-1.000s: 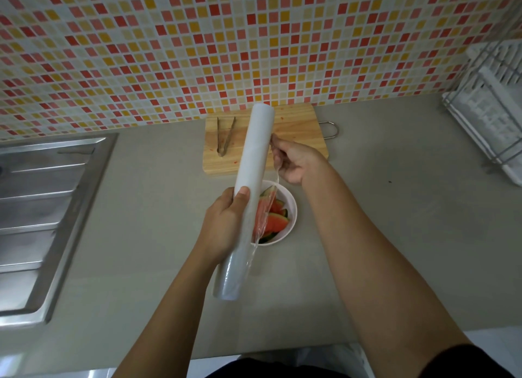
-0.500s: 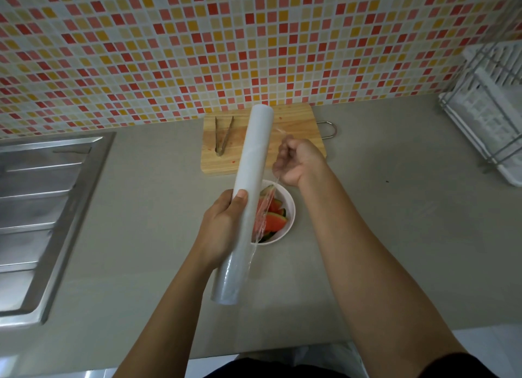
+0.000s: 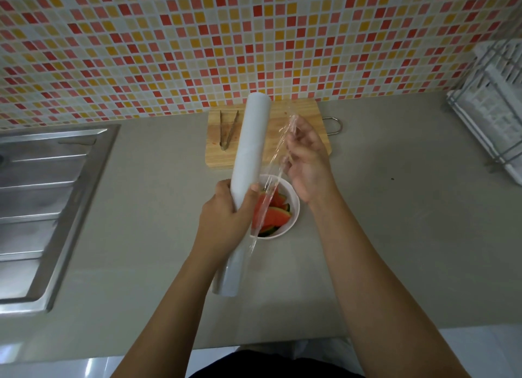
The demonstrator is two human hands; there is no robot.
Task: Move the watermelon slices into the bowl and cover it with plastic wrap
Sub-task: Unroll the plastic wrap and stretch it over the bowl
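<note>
A white bowl (image 3: 294,205) sits on the grey counter with several red watermelon slices (image 3: 275,216) inside. My left hand (image 3: 226,216) grips a long white roll of plastic wrap (image 3: 248,157), held above the counter and pointing away from me. My right hand (image 3: 306,158) is just right of the roll, above the bowl's far edge, its fingers pinching the loose clear film (image 3: 278,157). The film stretches in a narrow crumpled strip from the roll to those fingers and partly veils the slices.
A wooden cutting board (image 3: 293,117) with metal tongs (image 3: 228,130) lies behind the bowl against the tiled wall. A steel sink drainboard (image 3: 42,202) is at the left. A white dish rack (image 3: 494,109) stands at the right.
My right hand has drawn the film's edge a short way off the roll, to the right and upward, and its fingers have spread. The roll has stayed in my left hand.
</note>
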